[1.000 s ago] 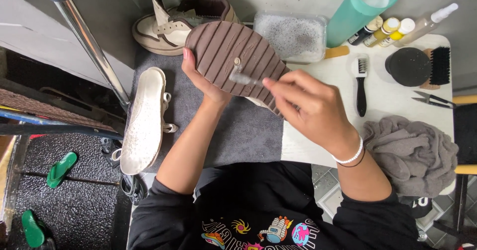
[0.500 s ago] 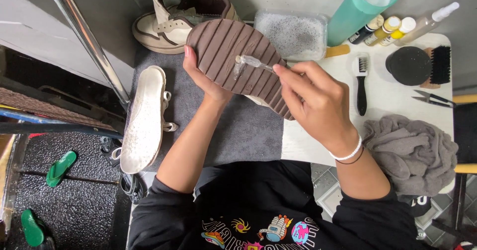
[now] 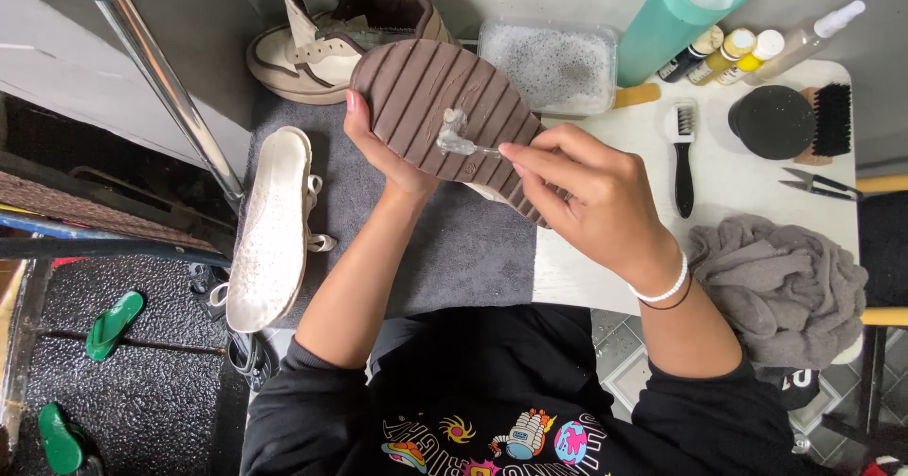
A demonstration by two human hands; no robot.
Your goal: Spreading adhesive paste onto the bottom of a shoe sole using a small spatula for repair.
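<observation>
A: What is being done?
B: A brown ribbed sole (image 3: pixel 445 107) is gripped by the left hand (image 3: pixel 383 150) above the grey mat (image 3: pixel 463 249); a small brush (image 3: pixel 456 138), pinched in the right hand (image 3: pixel 591 192), is scrubbing its grooves.
A: And the next stroke?
B: Probably steady pressure along each groove.

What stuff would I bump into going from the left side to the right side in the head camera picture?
Green flip-flop → white insole → left hand → brown ridged sole → right hand → black-handled brush → grey cloth
</observation>
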